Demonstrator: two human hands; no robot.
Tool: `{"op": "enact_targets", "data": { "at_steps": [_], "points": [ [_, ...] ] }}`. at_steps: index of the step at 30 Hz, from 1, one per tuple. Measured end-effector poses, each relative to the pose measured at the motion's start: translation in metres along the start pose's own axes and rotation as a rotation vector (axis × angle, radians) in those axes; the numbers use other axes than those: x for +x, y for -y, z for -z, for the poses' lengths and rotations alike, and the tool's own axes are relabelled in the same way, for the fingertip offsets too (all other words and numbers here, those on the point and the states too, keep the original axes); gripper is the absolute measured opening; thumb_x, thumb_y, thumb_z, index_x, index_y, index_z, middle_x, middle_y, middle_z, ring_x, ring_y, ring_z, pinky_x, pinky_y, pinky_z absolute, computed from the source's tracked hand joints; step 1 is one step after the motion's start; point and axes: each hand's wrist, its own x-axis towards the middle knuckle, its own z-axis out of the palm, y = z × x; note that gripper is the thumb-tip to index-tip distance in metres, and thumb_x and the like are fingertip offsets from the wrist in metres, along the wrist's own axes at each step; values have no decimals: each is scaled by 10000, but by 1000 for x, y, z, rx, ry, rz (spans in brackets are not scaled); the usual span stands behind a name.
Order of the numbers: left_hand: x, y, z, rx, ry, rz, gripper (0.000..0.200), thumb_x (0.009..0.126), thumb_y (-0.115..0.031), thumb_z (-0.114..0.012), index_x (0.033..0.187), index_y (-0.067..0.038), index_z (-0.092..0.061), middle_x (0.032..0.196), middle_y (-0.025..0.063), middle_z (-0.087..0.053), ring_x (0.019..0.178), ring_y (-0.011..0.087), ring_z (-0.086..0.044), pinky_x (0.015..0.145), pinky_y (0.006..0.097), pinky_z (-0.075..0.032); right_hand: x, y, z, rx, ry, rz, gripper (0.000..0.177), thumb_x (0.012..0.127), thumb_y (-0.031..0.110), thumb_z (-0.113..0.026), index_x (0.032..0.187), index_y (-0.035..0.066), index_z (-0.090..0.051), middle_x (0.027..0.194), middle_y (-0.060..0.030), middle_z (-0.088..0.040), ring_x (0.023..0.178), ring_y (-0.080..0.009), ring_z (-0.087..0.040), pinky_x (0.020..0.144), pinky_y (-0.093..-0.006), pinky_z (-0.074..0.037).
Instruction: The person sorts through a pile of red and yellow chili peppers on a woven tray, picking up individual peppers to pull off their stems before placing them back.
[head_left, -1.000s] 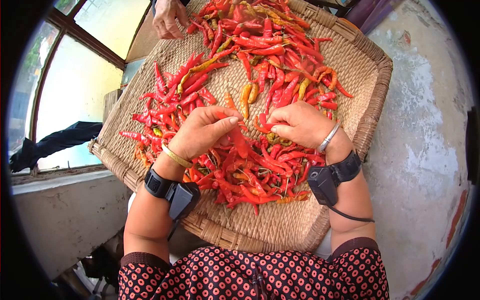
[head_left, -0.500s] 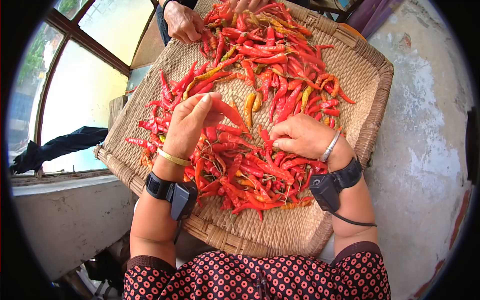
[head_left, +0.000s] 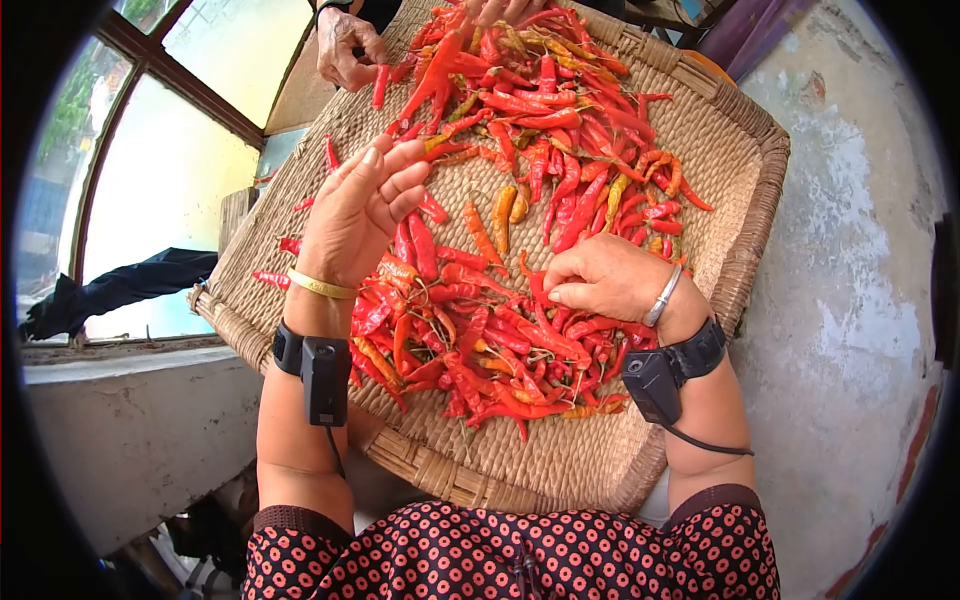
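- Woven tray (head_left: 560,450): fills the middle of the frame and lies across the person's lap. No shift from half a second ago.
- Far heap of chillies (head_left: 545,105): upper centre of the frame, mixed red, orange and yellow.
- Near heap of chillies (head_left: 470,340): centre of the frame, between the two hands, mostly red.
- Left hand (head_left: 355,215): left of centre, now raised off the near heap with the palm up. Its fingers (head_left: 400,165) are spread and hold nothing. Half a second ago they pinched a long red chilli, so it has been let go.
- Right hand (head_left: 605,280): right of centre, has stayed pressed on the near heap. The fingers are curled down with the thumb against the forefinger. I cannot tell whether a chilli is pinched under them.
- Co-worker's hand (head_left: 345,45): upper left, at the tray's far rim, with a small red chilli (head_left: 379,85) just below it.
- Long red chilli (head_left: 435,75): upper centre, at the edge of the far heap, beyond the left fingertips. Likely the released one, so the near heap is one chilli fewer and the left hand is free.
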Motion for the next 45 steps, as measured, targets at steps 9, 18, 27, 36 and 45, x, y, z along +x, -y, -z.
{"op": "enact_targets", "data": {
  "at_steps": [9,18,27,36,45],
  "points": [
    [-38,44,-37,957,723,-94,368,789,-184,-658,1096,-9,-554,950,117,-619,899,148,-570,786,278,-442,-5,10,3,553,81,-6,154,806,128,-562,879,3,-615,714,-41,-598,601,-110,-558,550,-265,-452],
    [-40,26,-34,605,555,407,153,826,-162,-633,861,-13,-620,732,-43,-575,670,31,-501,586,197,-404,-5,5,6,639,-145,-22,160,837,90,-546,949,-9,-603,805,-10,-597,710,-72,-564,649,-215,-476],
    [-10,0,-3,313,155,118,291,894,-223,-531,1079,2,-522,856,38,-594,663,71,-563,566,188,-447,-2,-20,0,-148,-259,-138,250,752,149,-613,972,33,-587,770,-118,-614,727,-243,-608,663,-321,-471],
    [-8,33,0,1051,164,61,347,858,-134,-577,1174,-5,-515,1004,56,-602,808,91,-560,703,227,-463,-1,-23,2,-270,-372,-71,265,732,104,-604,985,31,-574,813,-139,-588,776,-280,-596,689,-347,-468],
    [-16,49,-14,1573,558,-146,269,728,-115,-618,986,-46,-588,827,145,-575,798,313,-572,711,374,-465,7,-28,-11,-325,-267,-179,357,734,72,-586,1083,70,-511,1029,-137,-483,935,-319,-524,776,-388,-450]
  ]
}}
